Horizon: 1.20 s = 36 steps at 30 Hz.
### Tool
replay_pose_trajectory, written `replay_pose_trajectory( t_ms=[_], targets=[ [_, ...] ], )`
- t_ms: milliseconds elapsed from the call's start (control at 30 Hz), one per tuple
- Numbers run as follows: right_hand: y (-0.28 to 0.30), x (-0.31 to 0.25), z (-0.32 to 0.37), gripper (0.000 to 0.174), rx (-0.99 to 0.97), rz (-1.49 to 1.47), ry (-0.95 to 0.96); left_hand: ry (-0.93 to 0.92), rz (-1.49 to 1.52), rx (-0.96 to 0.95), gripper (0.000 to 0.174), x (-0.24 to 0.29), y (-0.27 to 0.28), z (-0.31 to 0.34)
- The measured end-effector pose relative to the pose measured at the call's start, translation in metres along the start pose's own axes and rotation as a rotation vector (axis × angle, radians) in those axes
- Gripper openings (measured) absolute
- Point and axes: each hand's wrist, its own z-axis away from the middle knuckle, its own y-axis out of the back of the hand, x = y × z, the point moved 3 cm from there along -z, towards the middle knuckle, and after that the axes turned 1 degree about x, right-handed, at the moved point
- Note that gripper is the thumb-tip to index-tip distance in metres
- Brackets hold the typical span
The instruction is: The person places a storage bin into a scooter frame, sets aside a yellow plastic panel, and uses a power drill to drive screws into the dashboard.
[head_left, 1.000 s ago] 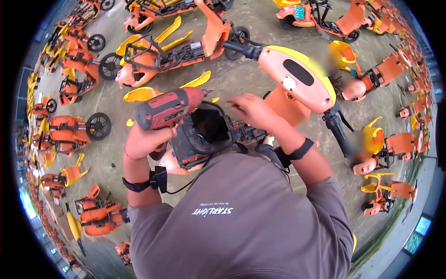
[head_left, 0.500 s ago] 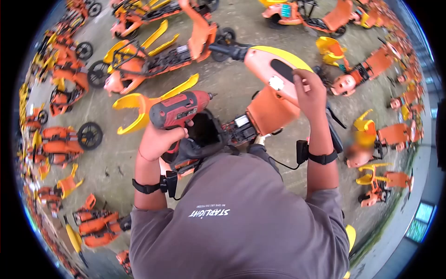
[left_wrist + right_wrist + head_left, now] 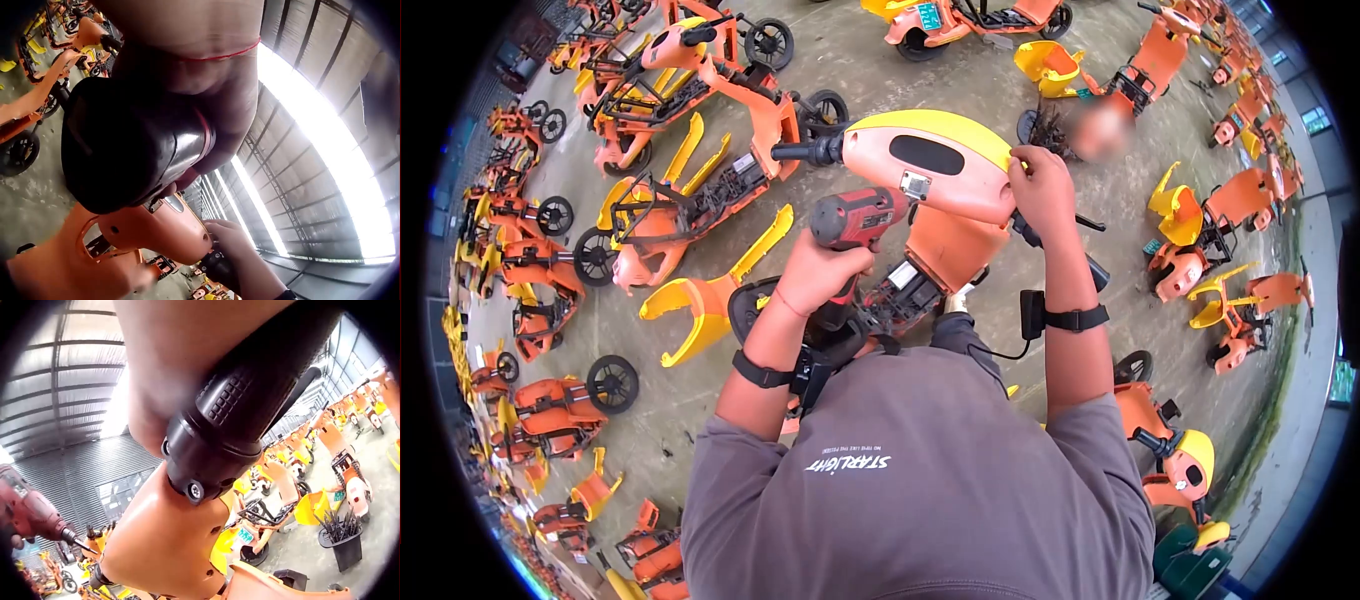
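A red and black power driver [image 3: 855, 217] is gripped by my left hand [image 3: 815, 275]. Its bit points at the handlebar cover [image 3: 975, 188], an orange and yellow shell on the scooter in front of me. In the right wrist view the tip of the driver [image 3: 34, 506] overlaps the far end of that cover. The driver's dark base [image 3: 125, 150] fills much of the left wrist view. At the cover's right end, my right hand [image 3: 1043, 190] holds the edge with bent fingers, beside the black handlebar grip [image 3: 244, 400]. My right fingertips are partly hidden.
Below the cover stand the scooter's orange front panel [image 3: 950, 245] and exposed battery bay [image 3: 900, 292]. A yellow body panel [image 3: 700, 310] lies on the floor at left. Partly stripped scooters stand all around. A black bin [image 3: 347, 550] holds dark rods.
My left hand has carried the driver rightward to the handlebar cover. My right hand has moved from above the scooter's body to the cover's right end. The head view has turned.
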Motion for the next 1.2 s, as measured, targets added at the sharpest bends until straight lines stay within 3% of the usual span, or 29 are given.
replay_pose_trajectory(
  t_ms=[733, 967, 1200],
  targets=[
    [0.002, -0.013, 0.001, 0.016, 0.014, 0.071, 0.046, -0.071, -0.064, -0.012, 0.045, 0.006, -0.007, -0.007],
    [0.001, -0.011, 0.003, 0.013, 0.049, 0.069, 0.087, 0.016, -0.063, -0.030, 0.046, 0.006, -0.004, -0.009],
    [0.001, -0.013, 0.004, 0.013, 0.061, 0.088, 0.118, -0.227, -0.588, -0.129, 0.043, 0.023, 0.000, -0.019]
  ],
)
